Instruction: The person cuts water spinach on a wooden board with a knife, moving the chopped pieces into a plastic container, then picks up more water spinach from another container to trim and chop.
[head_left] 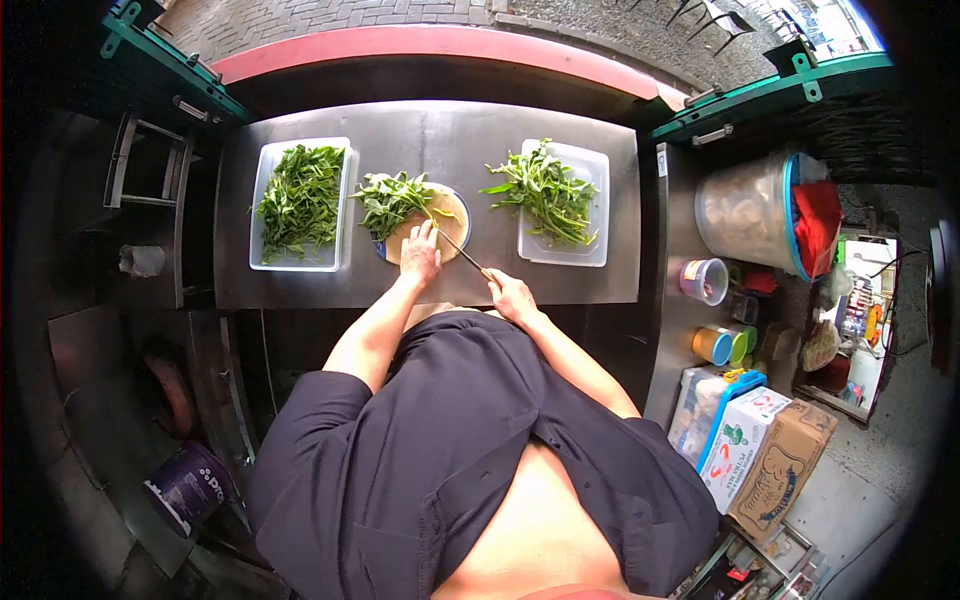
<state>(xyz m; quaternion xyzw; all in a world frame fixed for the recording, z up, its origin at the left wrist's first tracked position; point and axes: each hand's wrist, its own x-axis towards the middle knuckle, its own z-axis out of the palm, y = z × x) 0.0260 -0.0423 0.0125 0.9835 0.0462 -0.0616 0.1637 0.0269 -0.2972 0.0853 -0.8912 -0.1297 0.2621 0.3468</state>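
Note:
A bunch of leafy greens [392,202] lies on a round cutting board [456,216] in the middle of the metal table. My left hand [420,256] is closed over the stem end of the bunch, pressing it against the board. In my right hand [513,297] is the handle of a knife [462,252], whose blade slants across the board up to the stems, close to my left fingertips. On the left, a white plastic tray [345,228] holds a heap of leaves. Another white tray [590,255], at right, carries long-stemmed greens [552,200], some hanging over its left side.
Along the right side stand a large clear tub [742,212] with a blue rim, several small containers, a blue-lidded box [697,410] and a cardboard carton [785,470]. A purple bucket [188,488] is low on the left. A red ledge [440,42] runs beyond the table.

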